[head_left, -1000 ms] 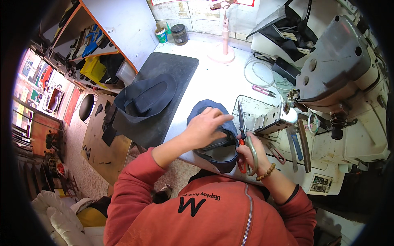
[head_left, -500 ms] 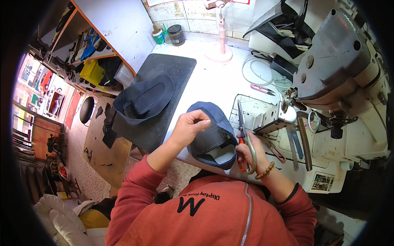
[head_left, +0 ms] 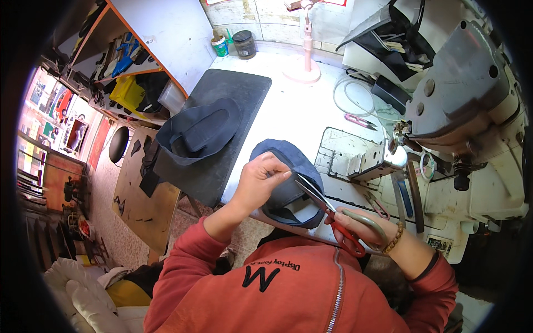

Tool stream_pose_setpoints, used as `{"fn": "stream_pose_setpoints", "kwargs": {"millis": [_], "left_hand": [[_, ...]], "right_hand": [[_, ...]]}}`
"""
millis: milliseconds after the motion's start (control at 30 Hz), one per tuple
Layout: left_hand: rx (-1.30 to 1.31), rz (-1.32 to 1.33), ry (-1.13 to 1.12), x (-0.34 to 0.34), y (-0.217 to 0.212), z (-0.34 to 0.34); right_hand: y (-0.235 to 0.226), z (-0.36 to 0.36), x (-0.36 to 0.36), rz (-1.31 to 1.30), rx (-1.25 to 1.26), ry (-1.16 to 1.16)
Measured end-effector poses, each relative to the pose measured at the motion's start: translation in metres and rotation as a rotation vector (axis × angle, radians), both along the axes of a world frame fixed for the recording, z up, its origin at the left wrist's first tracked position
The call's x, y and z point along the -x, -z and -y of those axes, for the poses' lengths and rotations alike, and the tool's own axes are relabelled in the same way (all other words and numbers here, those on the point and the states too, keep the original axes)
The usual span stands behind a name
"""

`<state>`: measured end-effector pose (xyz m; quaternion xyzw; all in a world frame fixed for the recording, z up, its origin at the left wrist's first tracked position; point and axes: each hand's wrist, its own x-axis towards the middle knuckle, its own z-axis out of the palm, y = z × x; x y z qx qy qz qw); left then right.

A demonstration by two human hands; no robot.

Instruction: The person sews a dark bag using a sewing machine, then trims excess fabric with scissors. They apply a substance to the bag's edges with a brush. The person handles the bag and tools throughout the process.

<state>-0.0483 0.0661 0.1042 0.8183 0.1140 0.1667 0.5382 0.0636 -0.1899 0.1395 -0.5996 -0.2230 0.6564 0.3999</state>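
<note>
A dark blue sewn fabric piece [head_left: 286, 147] with a rounded, hollow shape lies at the table's front edge. Over it, my left hand [head_left: 263, 180] is closed in a pinch, thumb against forefinger; whatever the fingertips hold is too small to make out. My right hand [head_left: 361, 225] grips scissors [head_left: 317, 194] by their handles, one red and one greyish. Their blades point up and left across the fabric piece, slightly parted, tips close to my left fingertips. A second dark blue fabric piece [head_left: 230, 119], similarly curved, rests on a black mat [head_left: 244, 83] to the left.
A grey sewing machine [head_left: 455, 100] takes up the right side. Small pink-handled snips [head_left: 360, 121], a coiled white cable [head_left: 350, 94] and several hand tools lie near it. A pink stand [head_left: 307, 55] and two jars stand at the back. Shelves [head_left: 133, 72] rise at left.
The scissors have swung from pointing upright beside the fabric piece to slanting left over it, towards my left fingertips. My left hand keeps its pinch, shifted slightly right. The whole view has moved a little.
</note>
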Motion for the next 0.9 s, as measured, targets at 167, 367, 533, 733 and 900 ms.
{"fn": "stream_pose_setpoints", "kwargs": {"millis": [167, 367, 533, 733, 900], "left_hand": [[-0.042, -0.047, 0.019, 0.006, 0.003, -0.003], [-0.092, 0.075, -0.073, 0.007, -0.002, -0.034], [-1.012, -0.027, -0.503, 0.029, -0.021, -0.079], [-0.908, -0.123, 0.042, 0.074, 0.004, -0.031], [-0.317, -0.221, -0.238, 0.083, 0.013, -0.019]], "right_hand": [[0.007, -0.015, -0.007, 0.043, 0.018, 0.032], [0.012, -0.010, -0.007, 0.144, -0.131, 0.132], [0.025, 0.033, 0.002, 0.619, -0.074, 0.236], [0.051, 0.125, 0.006, 1.331, -0.128, 0.200], [0.073, 0.164, 0.013, 1.501, -0.141, 0.344]]}}
